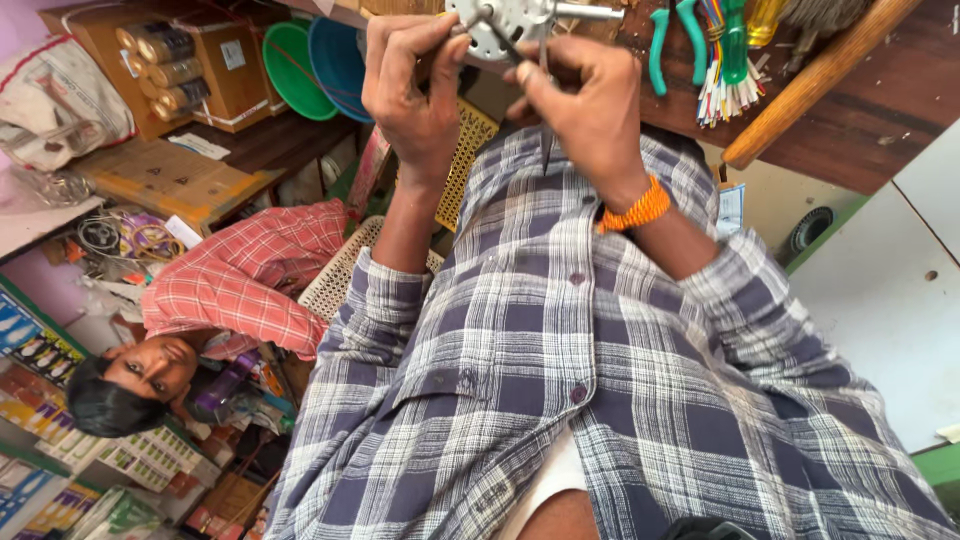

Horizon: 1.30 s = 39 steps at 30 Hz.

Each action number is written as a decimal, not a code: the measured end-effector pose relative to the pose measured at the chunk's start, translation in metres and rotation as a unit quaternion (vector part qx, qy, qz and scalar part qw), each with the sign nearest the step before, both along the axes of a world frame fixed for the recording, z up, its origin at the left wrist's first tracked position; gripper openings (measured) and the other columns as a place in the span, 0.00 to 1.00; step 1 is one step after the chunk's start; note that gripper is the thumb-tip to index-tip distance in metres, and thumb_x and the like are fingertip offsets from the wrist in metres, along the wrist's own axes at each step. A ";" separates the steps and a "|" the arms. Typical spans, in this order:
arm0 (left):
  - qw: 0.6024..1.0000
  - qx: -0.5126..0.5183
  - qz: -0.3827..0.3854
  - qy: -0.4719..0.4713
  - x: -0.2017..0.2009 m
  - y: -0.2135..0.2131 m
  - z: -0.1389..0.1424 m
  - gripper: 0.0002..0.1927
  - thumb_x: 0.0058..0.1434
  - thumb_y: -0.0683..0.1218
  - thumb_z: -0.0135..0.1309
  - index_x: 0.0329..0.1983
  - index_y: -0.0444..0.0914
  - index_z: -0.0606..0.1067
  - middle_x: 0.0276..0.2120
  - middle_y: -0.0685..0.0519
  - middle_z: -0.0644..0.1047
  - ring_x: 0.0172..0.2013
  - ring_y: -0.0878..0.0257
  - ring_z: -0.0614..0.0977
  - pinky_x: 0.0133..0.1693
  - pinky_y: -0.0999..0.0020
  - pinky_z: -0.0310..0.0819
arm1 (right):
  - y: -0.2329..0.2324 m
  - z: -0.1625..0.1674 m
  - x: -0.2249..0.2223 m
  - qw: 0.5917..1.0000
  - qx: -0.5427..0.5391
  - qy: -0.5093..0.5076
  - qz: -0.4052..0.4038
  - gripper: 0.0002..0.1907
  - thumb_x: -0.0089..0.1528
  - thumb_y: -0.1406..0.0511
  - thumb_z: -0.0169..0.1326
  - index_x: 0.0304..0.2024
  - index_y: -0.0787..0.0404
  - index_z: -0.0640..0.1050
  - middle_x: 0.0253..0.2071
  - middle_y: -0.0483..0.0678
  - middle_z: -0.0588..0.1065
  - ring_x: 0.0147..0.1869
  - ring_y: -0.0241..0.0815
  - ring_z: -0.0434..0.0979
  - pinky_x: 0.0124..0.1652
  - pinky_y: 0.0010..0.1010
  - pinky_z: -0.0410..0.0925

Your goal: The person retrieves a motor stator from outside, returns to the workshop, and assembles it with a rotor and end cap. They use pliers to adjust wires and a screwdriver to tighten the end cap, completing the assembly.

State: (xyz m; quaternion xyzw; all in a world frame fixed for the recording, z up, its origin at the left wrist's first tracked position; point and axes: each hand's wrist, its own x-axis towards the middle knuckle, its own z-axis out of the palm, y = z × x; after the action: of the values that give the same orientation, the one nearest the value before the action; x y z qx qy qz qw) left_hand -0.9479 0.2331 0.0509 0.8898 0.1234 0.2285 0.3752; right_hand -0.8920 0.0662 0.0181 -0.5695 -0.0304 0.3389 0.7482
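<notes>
At the upper left, on a shelf, an open wooden box (140,70) is seen, and a stack of gold-capped rolls (165,65) is held in it. Just beside it, a green bowl (290,70) and a blue bowl (335,60) are propped on edge, one partly behind the other; what is in them cannot be told. A flat cardboard carton (170,180) with a small white label is laid below the box, and a white printed sack (55,100) is slumped at the far left. Along the lower left edge, bright blue, yellow and white packets (60,420) are racked in rows. A second person in a red checked shirt (250,280) is seated near them, against a cream woven seat (335,275). On the wooden bench at the top right, teal-handled pliers (665,45), a bundle of coloured wires (725,85) and a wooden handle (815,80) are laid close together. Both forearms are raised from plaid sleeves toward the bench. A round metal part (495,25) is kept at the top edge, between the two hands. It is gripped at its rim by the curled left hand (410,90). The right hand (585,105), an orange band (635,210) at its wrist, is closed, and a thin metal tool (547,150) is pinched in it against the part.
</notes>
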 end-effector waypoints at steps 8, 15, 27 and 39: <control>0.995 -0.037 -0.090 0.023 0.007 0.018 0.019 0.11 0.65 0.34 0.63 0.49 0.36 0.78 0.42 0.52 0.79 0.41 0.61 0.82 0.44 0.70 0.78 | 0.001 -0.003 -0.005 0.999 -0.020 -0.042 0.008 0.10 0.69 0.74 0.54 0.50 0.74 0.80 0.40 0.54 0.83 0.38 0.39 0.87 0.38 0.26 0.80; 1.000 0.006 0.005 0.019 0.002 0.013 0.009 0.11 0.58 0.37 0.72 0.40 0.37 0.80 0.35 0.53 0.79 0.32 0.66 0.80 0.36 0.71 0.75 | 0.002 -0.004 -0.009 0.999 -0.030 -0.013 0.009 0.09 0.69 0.73 0.53 0.48 0.73 0.80 0.40 0.54 0.83 0.37 0.39 0.87 0.37 0.26 0.81; 0.993 0.043 -0.092 0.064 -0.001 0.028 0.011 0.12 0.66 0.33 0.62 0.50 0.38 0.81 0.40 0.49 0.77 0.46 0.56 0.79 0.46 0.65 0.74 | 0.004 -0.008 -0.003 0.998 -0.049 -0.048 0.014 0.09 0.69 0.73 0.53 0.48 0.74 0.80 0.39 0.52 0.84 0.36 0.37 0.87 0.35 0.25 0.80; 0.998 -0.014 -0.064 0.020 -0.003 0.033 -0.002 0.08 0.65 0.34 0.66 0.44 0.34 0.79 0.40 0.53 0.78 0.40 0.61 0.81 0.40 0.73 0.75 | 0.009 -0.009 -0.005 0.997 -0.051 -0.058 0.015 0.10 0.69 0.73 0.53 0.50 0.75 0.79 0.39 0.53 0.84 0.36 0.38 0.87 0.34 0.26 0.81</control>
State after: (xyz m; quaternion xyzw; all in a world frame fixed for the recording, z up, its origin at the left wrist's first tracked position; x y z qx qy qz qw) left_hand -0.9509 0.2665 0.0485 0.8947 0.0764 0.1845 0.3994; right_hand -0.8974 0.0751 0.0094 -0.6251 -0.0650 0.3181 0.7099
